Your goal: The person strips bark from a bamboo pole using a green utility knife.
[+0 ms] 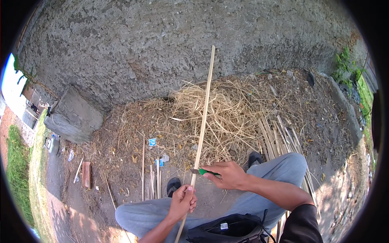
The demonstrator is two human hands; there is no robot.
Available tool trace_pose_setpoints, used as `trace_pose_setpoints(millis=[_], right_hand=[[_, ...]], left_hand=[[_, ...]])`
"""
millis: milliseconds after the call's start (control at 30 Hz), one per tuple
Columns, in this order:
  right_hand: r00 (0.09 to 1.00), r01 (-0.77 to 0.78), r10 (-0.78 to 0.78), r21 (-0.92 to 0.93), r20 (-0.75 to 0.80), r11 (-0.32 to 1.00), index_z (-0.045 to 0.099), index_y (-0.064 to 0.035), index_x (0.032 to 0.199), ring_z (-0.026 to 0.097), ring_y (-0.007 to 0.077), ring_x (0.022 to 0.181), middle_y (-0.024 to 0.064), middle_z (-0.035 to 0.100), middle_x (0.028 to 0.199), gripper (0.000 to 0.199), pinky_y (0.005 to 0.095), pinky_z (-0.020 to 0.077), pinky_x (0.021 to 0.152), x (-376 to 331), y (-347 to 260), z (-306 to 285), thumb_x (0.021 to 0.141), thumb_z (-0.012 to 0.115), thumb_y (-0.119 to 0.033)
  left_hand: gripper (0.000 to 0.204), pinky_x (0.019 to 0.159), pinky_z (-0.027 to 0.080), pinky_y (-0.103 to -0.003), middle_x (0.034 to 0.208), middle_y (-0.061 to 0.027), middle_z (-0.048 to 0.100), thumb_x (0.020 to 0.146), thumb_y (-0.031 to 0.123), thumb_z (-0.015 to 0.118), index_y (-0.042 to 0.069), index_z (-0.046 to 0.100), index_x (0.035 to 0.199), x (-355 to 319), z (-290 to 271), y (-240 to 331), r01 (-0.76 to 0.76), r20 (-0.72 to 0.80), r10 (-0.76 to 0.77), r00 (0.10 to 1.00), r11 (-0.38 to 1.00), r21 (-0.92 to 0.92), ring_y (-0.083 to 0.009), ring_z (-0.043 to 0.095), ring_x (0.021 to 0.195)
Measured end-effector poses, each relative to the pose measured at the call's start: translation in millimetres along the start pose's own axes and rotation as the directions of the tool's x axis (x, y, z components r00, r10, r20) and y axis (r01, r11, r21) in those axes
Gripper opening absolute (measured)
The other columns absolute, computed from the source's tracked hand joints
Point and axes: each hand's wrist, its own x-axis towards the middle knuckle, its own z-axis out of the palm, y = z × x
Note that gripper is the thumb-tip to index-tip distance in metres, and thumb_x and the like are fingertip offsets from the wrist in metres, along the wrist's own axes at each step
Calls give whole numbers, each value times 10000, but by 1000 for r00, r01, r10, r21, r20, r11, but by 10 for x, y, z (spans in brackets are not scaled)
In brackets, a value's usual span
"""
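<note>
A long pale strip that looks like split bamboo [206, 97] runs from between my knees up toward the wall. My left hand [182, 201] is closed around its lower part. Just above that grip, my right hand [227, 175] holds a green-handled knife [206, 171], fingers wrapped over the handle. Its short blade lies across the strip, touching it. Beyond the strip's middle, a heap of thin curled shavings [227, 117] covers the ground.
A rough grey wall [162, 48] stands ahead, with a concrete block [77, 115] at left. More strips [277, 135] lie by my right knee, others [152, 182] near my left foot. A brick [86, 174] and blue wrappers [152, 142] lie on the dirt. A black bag [227, 231] rests at my lap.
</note>
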Motion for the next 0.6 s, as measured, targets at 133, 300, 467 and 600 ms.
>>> trace_pose_setpoints(millis=[133,300,467,600], right_hand=[[999,-23,24,-30,27,999,698,-129,1186,631,264,559,92,697,810,316,378,521,501,-35,25,61,919,670,-296],[997,61,-55,-112,51,992,680,-137,1208,591,245,504,49,628,735,334,384,485,441,-86,-4,156,913,676,-294],[990,141,-137,-188,35,972,687,-136,1172,568,206,471,11,550,672,326,354,458,399,-84,-46,148,881,705,-282],[970,224,-241,-282,-28,933,692,-137,1118,557,175,460,-4,512,663,308,327,442,389,-63,-84,116,842,731,-269]], left_hand=[[249,390,324,-240,643,-19,458,1064,286,445,45,485,1017,12,48,52,-2,-14,2,1000,1000,-3,-66,397,457],[245,387,305,-225,679,-23,492,1064,271,449,35,507,1037,29,28,86,28,-39,-31,999,997,-79,-51,389,455],[257,388,251,-216,651,2,430,1066,279,443,37,520,1024,-15,104,-28,-97,-110,96,989,995,2,-38,327,452],[259,393,297,-225,629,13,448,1066,258,446,14,527,1028,-65,66,-18,-181,-98,192,976,977,110,-36,382,459]])
